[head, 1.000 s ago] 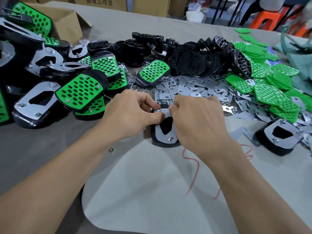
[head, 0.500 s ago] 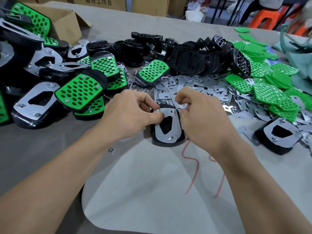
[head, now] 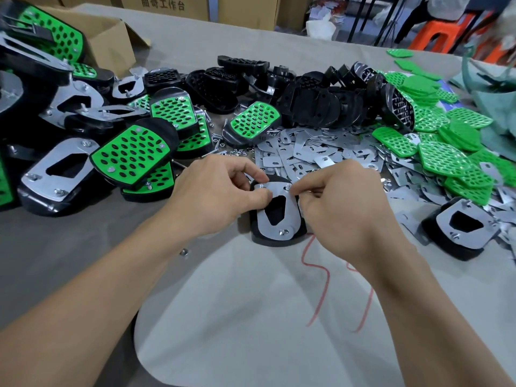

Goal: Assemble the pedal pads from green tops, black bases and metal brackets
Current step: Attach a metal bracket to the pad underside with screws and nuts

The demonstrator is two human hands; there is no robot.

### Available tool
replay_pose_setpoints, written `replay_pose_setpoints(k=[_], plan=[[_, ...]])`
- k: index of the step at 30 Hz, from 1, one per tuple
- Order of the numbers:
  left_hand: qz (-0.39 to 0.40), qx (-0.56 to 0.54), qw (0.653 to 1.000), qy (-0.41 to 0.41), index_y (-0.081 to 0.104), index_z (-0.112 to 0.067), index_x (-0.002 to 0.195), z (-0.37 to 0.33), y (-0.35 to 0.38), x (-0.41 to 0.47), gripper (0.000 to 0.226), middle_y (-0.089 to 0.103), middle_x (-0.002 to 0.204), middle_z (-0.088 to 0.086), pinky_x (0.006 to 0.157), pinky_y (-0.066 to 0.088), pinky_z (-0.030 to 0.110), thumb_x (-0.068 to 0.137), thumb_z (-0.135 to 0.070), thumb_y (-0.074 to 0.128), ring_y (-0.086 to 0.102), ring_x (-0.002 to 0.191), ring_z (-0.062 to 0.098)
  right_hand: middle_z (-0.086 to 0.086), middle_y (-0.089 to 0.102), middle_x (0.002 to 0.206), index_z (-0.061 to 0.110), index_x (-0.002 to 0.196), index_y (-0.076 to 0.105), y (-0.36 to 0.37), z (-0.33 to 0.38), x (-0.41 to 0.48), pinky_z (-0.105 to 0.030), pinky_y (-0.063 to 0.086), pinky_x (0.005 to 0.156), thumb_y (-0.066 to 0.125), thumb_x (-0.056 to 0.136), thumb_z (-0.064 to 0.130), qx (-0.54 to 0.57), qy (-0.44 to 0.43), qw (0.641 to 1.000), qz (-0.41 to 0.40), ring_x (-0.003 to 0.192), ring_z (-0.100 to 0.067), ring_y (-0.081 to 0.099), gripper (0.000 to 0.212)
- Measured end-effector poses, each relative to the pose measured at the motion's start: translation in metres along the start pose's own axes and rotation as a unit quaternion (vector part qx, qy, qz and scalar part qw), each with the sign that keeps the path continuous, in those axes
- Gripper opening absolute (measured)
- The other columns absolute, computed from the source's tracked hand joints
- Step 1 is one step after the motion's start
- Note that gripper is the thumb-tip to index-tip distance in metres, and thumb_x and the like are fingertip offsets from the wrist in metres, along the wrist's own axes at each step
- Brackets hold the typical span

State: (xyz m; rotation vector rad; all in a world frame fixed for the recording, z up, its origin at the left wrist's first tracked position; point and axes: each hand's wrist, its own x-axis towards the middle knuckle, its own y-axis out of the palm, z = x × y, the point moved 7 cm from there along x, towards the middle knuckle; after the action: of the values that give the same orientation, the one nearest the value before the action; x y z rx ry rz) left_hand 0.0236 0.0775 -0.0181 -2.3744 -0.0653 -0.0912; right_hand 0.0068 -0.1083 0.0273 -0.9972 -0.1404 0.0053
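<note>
Bench (head: 178, 43): grey, cloth-covered, with a paler sheet (head: 251, 317) at the near edge and a red scrawl (head: 321, 277) drawn on it
Half-built pad (head: 279, 227): lay flat between both hands, at the far edge of the paler sheet
Black base (head: 262, 239): underneath, facing down
Metal bracket (head: 292, 212): sat on top of the base, with 3 studs poking through, 1 near (head: 283, 232) and 2 at the far corners
Left hand (head: 215, 196): its grip was closed on the pad's far left corner, thumb on the bracket, forefinger curled over the edge
Right hand (head: 343, 208): its grip was narrow, thumb and forefinger pinched at the far right stud (head: 287, 187); I could not tell whether a nut sat between them
Loose brackets (head: 321, 155): a flat pile just beyond the hands
Spare black bases (head: 307, 101): heaped behind that pile
Green tops (head: 446, 155): heaped at the right
Finished pads (head: 131, 155): stacked at the left, some green side up, some bracket side up
Second pad (head: 460, 230): bracket side up, right of the right hand and apart from it
Small nut (head: 183, 252): alone on the cloth beside the left wrist
Cardboard box (head: 111, 40): open, at the far left
</note>
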Motion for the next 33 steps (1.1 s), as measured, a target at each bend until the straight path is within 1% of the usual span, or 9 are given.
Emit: replay_pose_setpoints(k=[9,12,14,16,19,23,26,29,33], plan=[[-0.001,0.007,1.000,0.000,0.070,-0.048,0.085,0.000,0.001,-0.001,0.026,0.066,0.070,-0.023,0.067,0.043,0.030,0.062,-0.061,0.068,0.058,0.062,-0.002,0.017,0.071,0.064,0.029,0.082,0.080,0.003,-0.015,0.003,-0.018,0.052,0.062,0.059,0.080,0.008,0.092,0.034,0.994,0.052,0.069,-0.004,0.067,0.030],[0.002,0.015,1.000,0.006,0.068,-0.047,0.084,-0.001,0.001,-0.002,0.025,0.065,0.070,-0.024,0.068,0.042,0.031,0.063,-0.061,0.067,0.057,0.064,-0.002,0.000,0.076,0.069,0.026,0.087,0.081,0.009,-0.024,0.005,-0.025,0.057,0.061,0.058,0.080,0.001,0.168,0.070,0.978,0.103,0.073,-0.021,0.073,0.035],[0.003,0.022,1.000,0.010,0.067,-0.047,0.084,-0.002,0.001,-0.002,0.026,0.063,0.069,-0.024,0.068,0.043,0.031,0.064,-0.063,0.067,0.057,0.064,-0.002,-0.006,0.079,0.091,0.021,0.091,0.082,0.014,-0.027,0.006,-0.033,0.063,0.070,0.058,0.081,-0.006,0.223,0.086,0.962,0.135,0.083,-0.020,0.075,0.037],[0.004,0.030,0.999,0.012,0.066,-0.047,0.086,-0.002,0.001,-0.002,0.028,0.062,0.069,-0.024,0.068,0.044,0.032,0.064,-0.065,0.067,0.056,0.063,-0.001,0.000,0.074,0.117,0.017,0.092,0.082,0.019,-0.026,0.005,-0.030,0.063,0.071,0.058,0.083,-0.012,0.267,0.085,0.946,0.163,0.099,-0.003,0.071,0.038],[0.000,0.029,0.999,0.015,0.067,-0.046,0.085,-0.004,0.000,-0.002,0.027,0.061,0.067,-0.023,0.067,0.044,0.032,0.064,-0.063,0.067,0.055,0.062,-0.001,0.006,0.070,0.124,0.017,0.094,0.082,0.019,-0.025,0.005,-0.021,0.058,0.066,0.058,0.085,-0.011,0.279,0.070,0.940,0.185,0.106,0.007,0.065,0.038],[-0.009,0.023,1.000,0.004,0.067,-0.043,0.082,-0.004,0.001,-0.001,0.028,0.061,0.066,-0.022,0.065,0.039,0.031,0.061,-0.061,0.067,0.054,0.061,-0.001,0.013,0.077,0.101,0.028,0.081,0.082,0.013,-0.025,0.012,-0.024,0.057,0.079,0.063,0.084,0.006,0.186,0.036,0.978,0.088,0.095,0.003,0.069,0.029],[-0.011,0.019,1.000,0.000,0.067,-0.041,0.080,-0.003,0.002,-0.001,0.028,0.062,0.066,-0.023,0.062,0.036,0.030,0.060,-0.061,0.069,0.054,0.061,-0.001,0.021,0.072,0.073,0.031,0.072,0.077,0.007,-0.012,0.014,-0.014,0.051,0.063,0.067,0.080,0.015,0.124,-0.017,0.992,-0.014,0.072,0.000,0.067,0.021],[-0.009,0.016,1.000,0.002,0.067,-0.042,0.081,-0.003,0.002,0.000,0.026,0.063,0.066,-0.023,0.063,0.035,0.030,0.062,-0.059,0.072,0.055,0.060,-0.002,0.032,0.066,0.072,0.032,0.074,0.077,0.011,-0.006,0.017,-0.007,0.045,0.061,0.071,0.078,0.017,0.095,-0.046,0.994,-0.006,0.069,0.002,0.062,0.017],[-0.014,0.023,1.000,0.002,0.066,-0.040,0.079,-0.003,0.001,0.000,0.023,0.062,0.065,-0.025,0.062,0.034,0.029,0.067,-0.056,0.078,0.055,0.061,-0.003,0.032,0.061,0.061,0.031,0.071,0.075,0.010,-0.001,0.024,-0.006,0.039,0.053,0.070,0.080,0.016,0.063,-0.060,0.996,0.018,0.063,0.004,0.058,0.018]])
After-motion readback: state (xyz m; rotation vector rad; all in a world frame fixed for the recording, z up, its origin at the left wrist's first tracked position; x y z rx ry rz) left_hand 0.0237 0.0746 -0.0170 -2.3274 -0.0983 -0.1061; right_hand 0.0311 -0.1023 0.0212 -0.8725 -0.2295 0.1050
